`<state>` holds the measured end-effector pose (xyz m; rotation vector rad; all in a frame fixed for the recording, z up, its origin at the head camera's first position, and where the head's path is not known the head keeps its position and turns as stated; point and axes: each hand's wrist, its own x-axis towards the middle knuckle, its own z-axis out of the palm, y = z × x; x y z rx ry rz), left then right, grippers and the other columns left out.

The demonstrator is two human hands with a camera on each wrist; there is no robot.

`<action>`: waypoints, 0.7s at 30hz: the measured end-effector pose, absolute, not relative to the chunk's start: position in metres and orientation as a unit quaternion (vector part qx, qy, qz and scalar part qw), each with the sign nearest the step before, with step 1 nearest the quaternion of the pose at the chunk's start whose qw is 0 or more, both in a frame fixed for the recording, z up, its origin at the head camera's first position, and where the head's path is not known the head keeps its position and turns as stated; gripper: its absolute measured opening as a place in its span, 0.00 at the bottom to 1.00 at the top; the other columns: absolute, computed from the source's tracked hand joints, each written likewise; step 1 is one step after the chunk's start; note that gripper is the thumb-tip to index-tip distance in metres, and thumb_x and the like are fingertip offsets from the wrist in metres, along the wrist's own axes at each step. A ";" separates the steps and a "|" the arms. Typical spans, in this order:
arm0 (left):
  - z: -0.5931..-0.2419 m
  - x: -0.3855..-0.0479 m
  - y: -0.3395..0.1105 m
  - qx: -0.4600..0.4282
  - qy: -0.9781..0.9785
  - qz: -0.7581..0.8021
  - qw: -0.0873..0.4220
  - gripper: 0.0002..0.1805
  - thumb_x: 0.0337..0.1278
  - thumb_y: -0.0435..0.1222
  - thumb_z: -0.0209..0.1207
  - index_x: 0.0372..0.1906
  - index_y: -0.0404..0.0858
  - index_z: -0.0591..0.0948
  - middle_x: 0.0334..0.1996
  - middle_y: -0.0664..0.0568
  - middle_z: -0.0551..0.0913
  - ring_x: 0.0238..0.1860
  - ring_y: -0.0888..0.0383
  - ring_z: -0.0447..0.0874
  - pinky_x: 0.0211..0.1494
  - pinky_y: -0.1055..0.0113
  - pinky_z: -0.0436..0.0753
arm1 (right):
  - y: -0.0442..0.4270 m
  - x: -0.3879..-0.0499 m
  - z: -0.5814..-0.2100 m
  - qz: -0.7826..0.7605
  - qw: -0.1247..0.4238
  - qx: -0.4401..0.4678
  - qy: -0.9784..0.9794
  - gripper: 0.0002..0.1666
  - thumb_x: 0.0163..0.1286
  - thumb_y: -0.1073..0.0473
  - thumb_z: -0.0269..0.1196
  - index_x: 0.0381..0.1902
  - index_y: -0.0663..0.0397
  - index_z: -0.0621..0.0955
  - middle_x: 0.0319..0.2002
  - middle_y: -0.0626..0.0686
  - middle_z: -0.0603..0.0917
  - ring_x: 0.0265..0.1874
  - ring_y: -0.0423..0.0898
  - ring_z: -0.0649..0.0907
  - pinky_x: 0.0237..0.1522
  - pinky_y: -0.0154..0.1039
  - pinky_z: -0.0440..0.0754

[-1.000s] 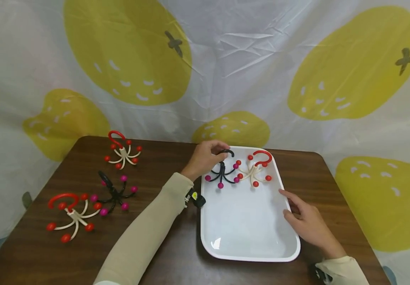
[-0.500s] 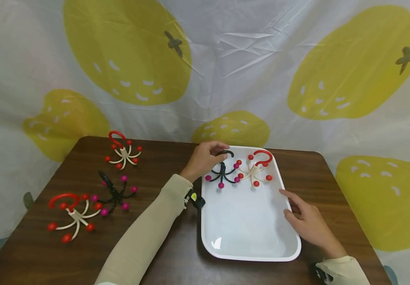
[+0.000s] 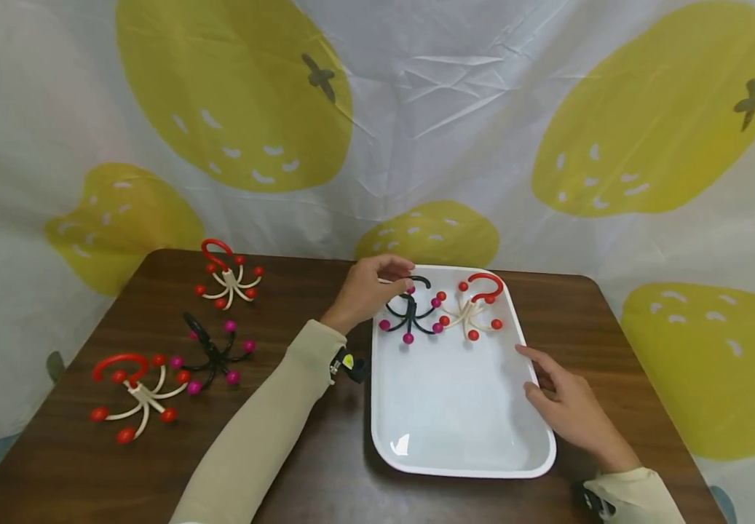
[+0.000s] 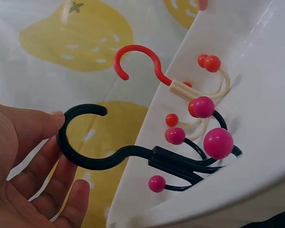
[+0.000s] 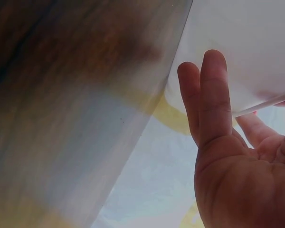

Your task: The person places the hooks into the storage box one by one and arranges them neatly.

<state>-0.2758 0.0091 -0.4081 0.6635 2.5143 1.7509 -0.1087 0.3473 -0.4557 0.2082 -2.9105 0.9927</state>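
Observation:
In the white tray [image 3: 462, 407] sit two hook hangers with several ball-tipped arms. One hanger is black with pink balls [image 3: 411, 314]; its hook [image 4: 88, 161] leans toward my left hand [image 3: 367, 291]. The thumb and fingertips of that hand are at the outer edge of the hook, the fingers loosely spread in the left wrist view. Right of the black hanger, a cream hanger with a red hook and red balls [image 3: 469, 313] stands close by. My right hand [image 3: 574, 415] touches the tray's right rim with thumb and forefinger; other fingers are extended near its outer wall.
On the left of the brown table [image 3: 311, 466] stand a cream-and-red hanger [image 3: 144, 397], a black-and-pink hanger [image 3: 215, 358] and another cream-and-red hanger [image 3: 228, 280]. A patterned cloth [image 3: 443, 153] hangs behind the table.
My left hand has shifted slightly left, away from the black hanger's hook. The hangers keep their places in the tray, and the right hand still touches the rim.

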 end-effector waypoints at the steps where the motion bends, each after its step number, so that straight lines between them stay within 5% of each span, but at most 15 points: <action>1: -0.407 -0.275 0.008 0.210 0.801 0.561 0.002 0.12 0.68 0.39 0.70 0.53 0.43 0.88 0.47 0.52 0.91 0.49 0.55 0.89 0.52 0.64 0.88 | 0.348 -0.109 -0.456 0.321 0.030 0.068 -0.944 0.32 0.76 0.64 0.62 0.76 0.53 0.72 0.63 0.71 0.82 0.53 0.63 0.88 0.48 0.56 0.90; 7: -0.401 -0.272 0.003 0.211 0.792 0.572 -0.013 0.12 0.69 0.38 0.69 0.53 0.42 0.88 0.46 0.51 0.91 0.48 0.55 0.88 0.49 0.65 0.86 | 0.348 -0.108 -0.455 0.318 0.031 0.068 -0.945 0.32 0.76 0.64 0.61 0.76 0.53 0.72 0.62 0.70 0.83 0.52 0.60 0.88 0.48 0.54 0.91; 21: -0.382 -0.253 -0.017 0.235 0.773 0.588 -0.049 0.11 0.67 0.35 0.70 0.52 0.38 0.88 0.48 0.45 0.91 0.49 0.52 0.89 0.59 0.56 0.86 | 0.347 -0.109 -0.456 0.316 0.031 0.075 -0.945 0.33 0.76 0.65 0.62 0.76 0.54 0.72 0.63 0.71 0.82 0.53 0.62 0.88 0.48 0.56 0.90</action>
